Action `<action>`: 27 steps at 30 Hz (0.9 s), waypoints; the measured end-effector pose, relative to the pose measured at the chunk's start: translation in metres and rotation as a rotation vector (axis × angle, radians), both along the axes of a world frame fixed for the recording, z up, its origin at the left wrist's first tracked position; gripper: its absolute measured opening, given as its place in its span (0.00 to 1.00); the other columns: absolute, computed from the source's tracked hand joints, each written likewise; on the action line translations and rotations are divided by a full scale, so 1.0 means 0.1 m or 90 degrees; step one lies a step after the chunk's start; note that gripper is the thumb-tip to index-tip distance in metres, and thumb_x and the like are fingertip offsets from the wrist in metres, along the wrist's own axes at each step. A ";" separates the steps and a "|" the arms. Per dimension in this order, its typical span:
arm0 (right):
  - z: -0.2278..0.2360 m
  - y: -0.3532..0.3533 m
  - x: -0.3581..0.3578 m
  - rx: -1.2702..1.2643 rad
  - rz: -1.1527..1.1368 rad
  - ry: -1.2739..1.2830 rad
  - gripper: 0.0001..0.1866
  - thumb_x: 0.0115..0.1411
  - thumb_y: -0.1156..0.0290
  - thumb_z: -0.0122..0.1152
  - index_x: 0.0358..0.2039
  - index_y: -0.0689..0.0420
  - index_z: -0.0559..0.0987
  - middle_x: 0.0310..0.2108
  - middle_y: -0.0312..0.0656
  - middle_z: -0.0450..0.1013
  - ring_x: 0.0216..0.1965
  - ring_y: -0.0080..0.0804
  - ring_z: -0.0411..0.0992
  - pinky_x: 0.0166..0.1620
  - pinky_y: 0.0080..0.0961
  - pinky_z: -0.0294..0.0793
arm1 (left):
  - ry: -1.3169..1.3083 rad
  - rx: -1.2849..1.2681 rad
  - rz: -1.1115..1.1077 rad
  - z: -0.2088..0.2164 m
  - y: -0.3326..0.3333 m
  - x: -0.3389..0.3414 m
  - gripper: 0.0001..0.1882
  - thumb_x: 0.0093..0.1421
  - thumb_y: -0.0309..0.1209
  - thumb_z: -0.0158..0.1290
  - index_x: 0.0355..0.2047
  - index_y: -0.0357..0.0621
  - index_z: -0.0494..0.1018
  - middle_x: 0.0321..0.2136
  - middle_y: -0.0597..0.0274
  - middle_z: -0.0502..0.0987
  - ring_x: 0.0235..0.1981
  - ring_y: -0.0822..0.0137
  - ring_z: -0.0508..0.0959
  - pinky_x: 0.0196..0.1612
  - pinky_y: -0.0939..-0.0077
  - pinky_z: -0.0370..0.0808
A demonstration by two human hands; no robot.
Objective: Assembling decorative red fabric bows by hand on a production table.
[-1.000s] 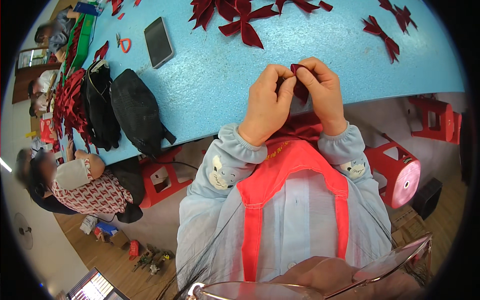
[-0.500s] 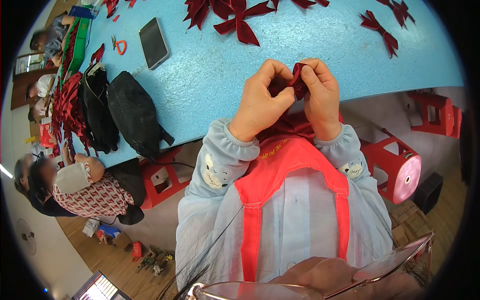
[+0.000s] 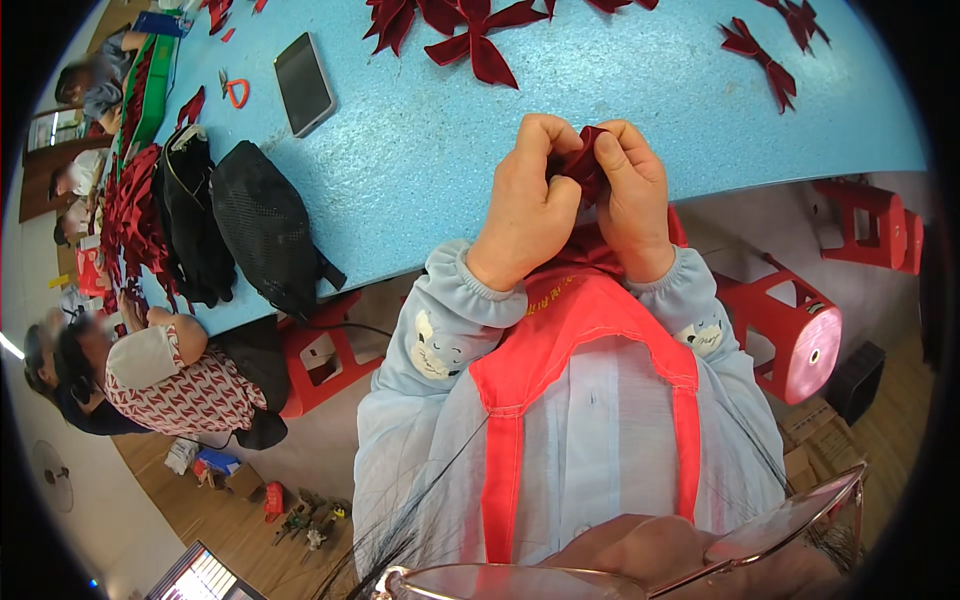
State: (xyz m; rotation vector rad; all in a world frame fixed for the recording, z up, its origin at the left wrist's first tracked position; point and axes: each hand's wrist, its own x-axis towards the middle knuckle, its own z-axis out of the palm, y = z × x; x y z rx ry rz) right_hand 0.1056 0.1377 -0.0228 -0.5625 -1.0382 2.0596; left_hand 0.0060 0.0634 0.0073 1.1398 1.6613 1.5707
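Note:
A piece of dark red velvet ribbon [image 3: 583, 163] is pinched between my two hands at the table's near edge. My left hand [image 3: 528, 205] is closed on its left side, fingers curled and thumb pressed inward. On the other side, my right hand [image 3: 636, 200] grips it with the thumb on top. My fingers hide much of the ribbon, so its full shape cannot be made out. Beyond my hands, a velvet bow [image 3: 478, 45] lies on the blue table [image 3: 420, 150] beside more of its kind. Another tied bow [image 3: 762, 65] rests at the far right.
Left on the table are a phone [image 3: 304, 84], orange-handled snips [image 3: 236, 90], two black pouches [image 3: 268, 225] and a heap of red ribbon [image 3: 130, 220]. A green tray [image 3: 150, 95] stands farther back. Co-workers sit along the left. Red stools [image 3: 780, 325] stand at the right.
My left hand has turned slightly, its knuckles more upright, and the fingers have shifted on the ribbon. Both hands stay closed on it in nearly the same place.

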 end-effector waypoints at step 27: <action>0.04 0.20 0.14 0.167 0.097 -0.204 0.04 0.58 0.76 0.54 0.35 0.59 0.73 0.30 0.30 0.70 0.31 0.14 0.65 0.35 0.12 0.66 | -0.417 0.064 0.161 -0.06 0.08 -0.03 0.07 0.59 0.27 0.49 0.32 0.34 0.71 0.28 0.65 0.75 0.29 0.79 0.71 0.30 0.86 0.68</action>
